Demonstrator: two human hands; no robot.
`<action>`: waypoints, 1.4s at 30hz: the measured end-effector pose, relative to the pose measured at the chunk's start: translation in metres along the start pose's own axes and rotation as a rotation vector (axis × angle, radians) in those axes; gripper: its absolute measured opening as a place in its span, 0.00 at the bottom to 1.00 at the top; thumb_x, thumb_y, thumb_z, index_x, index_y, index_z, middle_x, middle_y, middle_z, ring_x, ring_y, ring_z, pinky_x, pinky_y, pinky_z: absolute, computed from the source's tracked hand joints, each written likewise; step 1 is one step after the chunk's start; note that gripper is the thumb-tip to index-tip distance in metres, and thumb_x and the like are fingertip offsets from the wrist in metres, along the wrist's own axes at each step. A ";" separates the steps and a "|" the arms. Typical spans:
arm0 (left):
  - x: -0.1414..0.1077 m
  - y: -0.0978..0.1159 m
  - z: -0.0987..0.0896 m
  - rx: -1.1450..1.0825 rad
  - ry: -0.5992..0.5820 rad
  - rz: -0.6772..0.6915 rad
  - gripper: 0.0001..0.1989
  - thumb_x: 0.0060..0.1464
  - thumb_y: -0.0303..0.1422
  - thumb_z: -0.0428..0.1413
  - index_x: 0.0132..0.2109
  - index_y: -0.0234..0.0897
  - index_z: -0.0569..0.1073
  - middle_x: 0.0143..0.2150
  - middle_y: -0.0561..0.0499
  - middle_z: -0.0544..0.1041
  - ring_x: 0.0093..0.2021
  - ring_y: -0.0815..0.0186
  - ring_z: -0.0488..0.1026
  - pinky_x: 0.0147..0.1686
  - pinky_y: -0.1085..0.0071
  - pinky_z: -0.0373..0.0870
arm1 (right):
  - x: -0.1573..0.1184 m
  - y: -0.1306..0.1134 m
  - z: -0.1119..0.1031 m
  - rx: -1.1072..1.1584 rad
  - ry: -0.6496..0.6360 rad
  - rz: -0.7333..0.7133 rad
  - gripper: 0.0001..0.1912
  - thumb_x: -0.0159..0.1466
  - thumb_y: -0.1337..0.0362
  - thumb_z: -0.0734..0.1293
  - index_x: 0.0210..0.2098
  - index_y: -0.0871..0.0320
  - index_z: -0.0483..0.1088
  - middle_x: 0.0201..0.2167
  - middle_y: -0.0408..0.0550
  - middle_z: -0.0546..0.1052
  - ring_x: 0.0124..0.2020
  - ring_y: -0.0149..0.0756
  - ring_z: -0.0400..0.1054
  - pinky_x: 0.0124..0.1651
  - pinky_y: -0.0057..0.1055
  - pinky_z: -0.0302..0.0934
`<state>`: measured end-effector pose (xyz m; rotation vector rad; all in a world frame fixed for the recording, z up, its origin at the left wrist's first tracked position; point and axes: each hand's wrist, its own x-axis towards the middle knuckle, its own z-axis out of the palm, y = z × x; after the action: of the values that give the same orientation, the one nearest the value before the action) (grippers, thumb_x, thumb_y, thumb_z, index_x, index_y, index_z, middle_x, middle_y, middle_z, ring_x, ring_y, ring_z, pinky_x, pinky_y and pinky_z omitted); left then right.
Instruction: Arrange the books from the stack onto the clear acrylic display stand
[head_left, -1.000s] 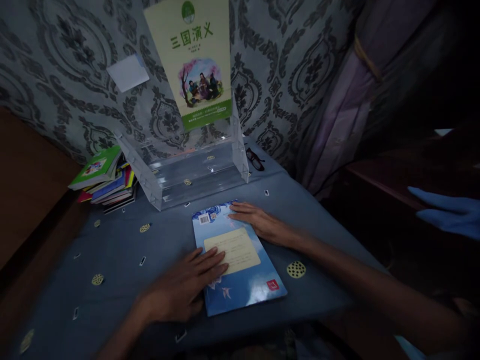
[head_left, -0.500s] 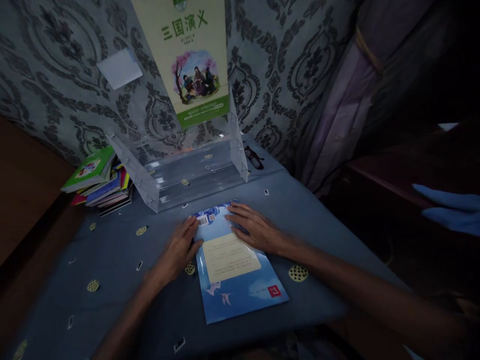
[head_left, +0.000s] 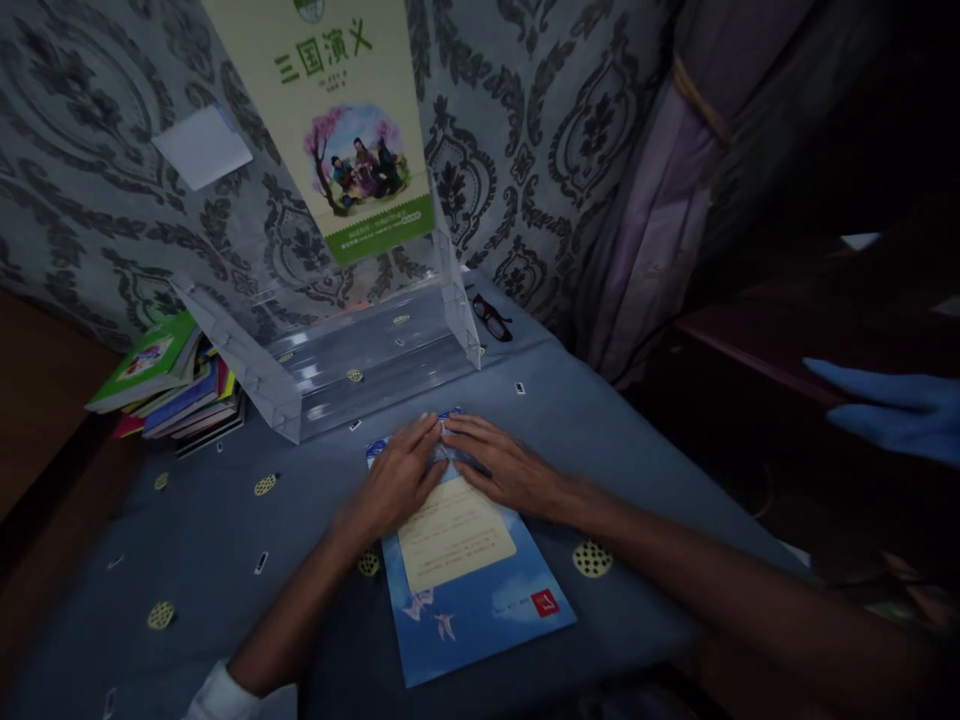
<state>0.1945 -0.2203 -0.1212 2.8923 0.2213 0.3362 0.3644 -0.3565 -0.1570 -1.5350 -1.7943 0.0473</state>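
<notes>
A blue book with a cream text panel lies flat on the cloth-covered table, its barcode end under my hands. My left hand rests on the upper left of the cover, fingers stretched out. From the right, my right hand lies flat across the upper cover, its fingertips close to those of the left. Just beyond stands a clear acrylic rack. A cream and green book with a picture of seated figures stands upright behind the rack's front part.
A stack of books sits at the table's left. Dark-framed glasses lie right of the rack. A purple curtain hangs behind. A blue glove-like shape shows at the far right. The tablecloth has yellow patterned spots.
My left hand has moved right from the book's left edge onto its cover, covering the barcode. My right hand stays on the book. The camera view has shifted slightly.
</notes>
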 end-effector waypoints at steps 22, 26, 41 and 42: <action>0.025 -0.004 0.011 -0.108 0.049 0.105 0.23 0.69 0.35 0.46 0.67 0.37 0.62 0.68 0.40 0.66 0.69 0.57 0.62 0.67 0.53 0.63 | 0.008 0.014 -0.018 0.140 0.113 0.145 0.19 0.68 0.70 0.58 0.52 0.53 0.75 0.52 0.52 0.79 0.55 0.43 0.73 0.58 0.46 0.69; 0.026 -0.004 0.011 -0.108 0.033 0.101 0.23 0.69 0.35 0.46 0.67 0.37 0.63 0.68 0.41 0.66 0.70 0.57 0.61 0.67 0.52 0.61 | 0.010 0.013 -0.020 0.163 0.121 0.170 0.20 0.66 0.73 0.58 0.51 0.53 0.76 0.51 0.50 0.79 0.53 0.41 0.74 0.57 0.44 0.69; 0.025 -0.004 0.012 -0.069 0.021 0.143 0.21 0.67 0.31 0.46 0.64 0.34 0.67 0.67 0.42 0.67 0.70 0.58 0.60 0.67 0.52 0.61 | 0.008 0.020 -0.015 0.349 0.181 0.255 0.28 0.61 0.75 0.58 0.59 0.56 0.66 0.49 0.51 0.80 0.52 0.39 0.75 0.56 0.43 0.70; 0.025 -0.004 0.012 -0.057 0.022 0.148 0.21 0.67 0.31 0.45 0.64 0.34 0.67 0.67 0.42 0.68 0.70 0.58 0.60 0.67 0.52 0.60 | 0.008 0.020 -0.015 0.347 0.178 0.256 0.28 0.61 0.75 0.58 0.59 0.56 0.66 0.50 0.52 0.80 0.52 0.39 0.75 0.56 0.43 0.70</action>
<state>0.2212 -0.2146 -0.1278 2.8559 0.0001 0.3926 0.3898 -0.3510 -0.1520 -1.4550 -1.3609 0.3200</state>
